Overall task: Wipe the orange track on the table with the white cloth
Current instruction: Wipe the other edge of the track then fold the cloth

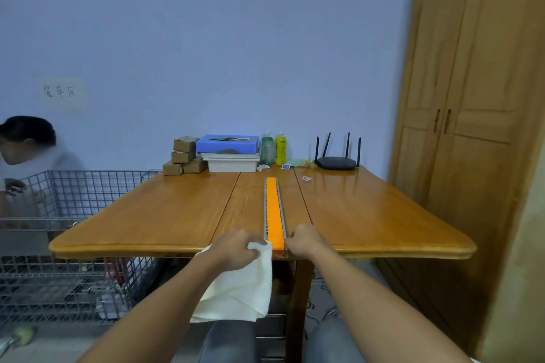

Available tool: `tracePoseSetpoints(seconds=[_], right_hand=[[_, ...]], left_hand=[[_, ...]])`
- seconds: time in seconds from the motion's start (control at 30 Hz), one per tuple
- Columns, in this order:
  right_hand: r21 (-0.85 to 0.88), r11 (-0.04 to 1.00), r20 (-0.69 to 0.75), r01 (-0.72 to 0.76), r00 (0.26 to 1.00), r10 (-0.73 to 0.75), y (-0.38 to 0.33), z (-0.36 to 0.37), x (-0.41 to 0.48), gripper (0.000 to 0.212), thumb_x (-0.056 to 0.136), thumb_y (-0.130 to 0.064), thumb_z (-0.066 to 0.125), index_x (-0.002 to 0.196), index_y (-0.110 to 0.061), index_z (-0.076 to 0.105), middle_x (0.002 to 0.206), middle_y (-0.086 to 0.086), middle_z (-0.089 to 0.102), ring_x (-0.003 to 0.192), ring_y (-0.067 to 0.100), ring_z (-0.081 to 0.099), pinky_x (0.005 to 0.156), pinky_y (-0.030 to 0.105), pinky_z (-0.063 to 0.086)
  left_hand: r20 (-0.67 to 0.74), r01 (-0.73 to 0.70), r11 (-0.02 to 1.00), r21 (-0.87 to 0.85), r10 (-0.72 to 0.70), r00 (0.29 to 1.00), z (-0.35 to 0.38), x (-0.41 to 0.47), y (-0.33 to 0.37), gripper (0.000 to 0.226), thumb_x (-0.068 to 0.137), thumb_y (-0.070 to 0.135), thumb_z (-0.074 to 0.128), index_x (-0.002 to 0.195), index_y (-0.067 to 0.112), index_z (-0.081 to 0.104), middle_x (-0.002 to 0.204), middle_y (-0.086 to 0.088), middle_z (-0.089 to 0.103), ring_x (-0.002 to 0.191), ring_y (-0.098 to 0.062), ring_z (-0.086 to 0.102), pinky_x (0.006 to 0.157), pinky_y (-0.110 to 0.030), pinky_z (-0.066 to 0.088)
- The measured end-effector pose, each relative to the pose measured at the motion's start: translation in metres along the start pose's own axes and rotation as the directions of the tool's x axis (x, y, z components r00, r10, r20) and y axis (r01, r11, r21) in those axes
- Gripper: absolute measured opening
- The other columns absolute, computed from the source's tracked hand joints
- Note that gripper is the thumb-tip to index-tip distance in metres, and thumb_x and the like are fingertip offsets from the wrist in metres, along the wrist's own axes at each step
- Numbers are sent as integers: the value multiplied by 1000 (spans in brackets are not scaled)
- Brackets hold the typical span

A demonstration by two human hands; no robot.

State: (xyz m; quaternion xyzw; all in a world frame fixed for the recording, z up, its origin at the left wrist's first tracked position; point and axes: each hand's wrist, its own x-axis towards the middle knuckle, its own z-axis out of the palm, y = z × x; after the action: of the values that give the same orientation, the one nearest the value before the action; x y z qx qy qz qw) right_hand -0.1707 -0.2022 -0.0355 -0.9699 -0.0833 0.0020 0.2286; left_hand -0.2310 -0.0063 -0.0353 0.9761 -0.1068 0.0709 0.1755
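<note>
An orange track (272,209) with grey metal side rails runs down the middle of the wooden table (153,215), from the far part to the near edge. My left hand (239,249) grips the white cloth (239,289) at the track's near left side; most of the cloth hangs below the table edge. My right hand (306,240) pinches the right rail at the track's near end.
At the far edge stand small cardboard boxes (184,156), a blue box on white trays (230,153), two bottles (274,149) and a black router (337,160). A wire cart (59,215) and a person (26,156) are at left. A wooden wardrobe (472,127) stands at right.
</note>
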Motion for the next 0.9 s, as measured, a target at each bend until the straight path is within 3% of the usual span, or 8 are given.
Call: tracePoseSetpoints(seconds=[0.4, 0.53, 0.6, 0.7, 0.77, 0.83, 0.9], right_hand=[[24, 999, -75, 32, 997, -30, -1, -7, 3, 28, 100, -38, 52, 80, -21, 61, 77, -1, 62, 68, 16, 58, 62, 31, 48], [93, 991, -103, 93, 991, -84, -10, -19, 4, 36, 101, -43, 50, 78, -18, 63, 71, -1, 59, 63, 16, 54, 61, 33, 46], [182, 972, -94, 145, 987, -130, -16, -26, 3, 38, 100, -48, 48, 86, -19, 67, 79, 0, 66, 72, 18, 60, 67, 35, 50], [435, 875, -31, 214, 974, -223, -28, -34, 5, 47, 97, -63, 47, 103, -24, 72, 108, 6, 72, 102, 24, 66, 93, 43, 52], [621, 761, 29, 188, 965, -261, -37, -39, 6, 61, 89, -76, 47, 114, -26, 72, 116, 0, 73, 111, 20, 66, 104, 44, 48], [784, 614, 122, 92, 947, -298, -44, -47, 7, 69, 82, -83, 51, 122, -30, 70, 117, -7, 74, 112, 14, 68, 105, 39, 48], [861, 509, 187, 18, 918, -349, -46, -54, 8, 63, 83, -74, 62, 126, -27, 66, 118, -4, 75, 111, 16, 70, 105, 40, 50]], left_hand=[[14, 12, 998, -56, -11, 1000, -15, -2, 7, 39, 98, 34, 62, 136, 24, 64, 143, 3, 60, 126, -16, 55, 101, -32, 48], [-13, 25, 994, -104, -26, 1000, -34, 3, 6, 43, 96, 44, 64, 134, 23, 65, 141, 3, 62, 125, -15, 55, 102, -33, 47], [-41, 46, 988, -146, -53, 998, -46, 8, 7, 48, 94, 48, 65, 135, 22, 65, 139, 5, 61, 124, -15, 55, 98, -30, 44], [-109, 25, 968, -250, -53, 993, -71, 15, 11, 50, 91, 53, 67, 132, 24, 67, 131, 10, 62, 120, -12, 57, 95, -29, 45], [-158, -36, 939, -341, -20, 987, -91, 20, 18, 40, 93, 51, 66, 124, 27, 72, 124, 11, 68, 111, -6, 61, 93, -31, 49], [-211, -80, 897, -436, -16, 977, -109, 27, 23, 29, 95, 47, 66, 116, 30, 75, 115, 13, 72, 105, -4, 65, 94, -34, 54], [-277, -99, 854, -510, -55, 959, -125, 34, 28, 29, 94, 49, 67, 115, 31, 75, 115, 14, 73, 106, -7, 67, 94, -37, 57]])
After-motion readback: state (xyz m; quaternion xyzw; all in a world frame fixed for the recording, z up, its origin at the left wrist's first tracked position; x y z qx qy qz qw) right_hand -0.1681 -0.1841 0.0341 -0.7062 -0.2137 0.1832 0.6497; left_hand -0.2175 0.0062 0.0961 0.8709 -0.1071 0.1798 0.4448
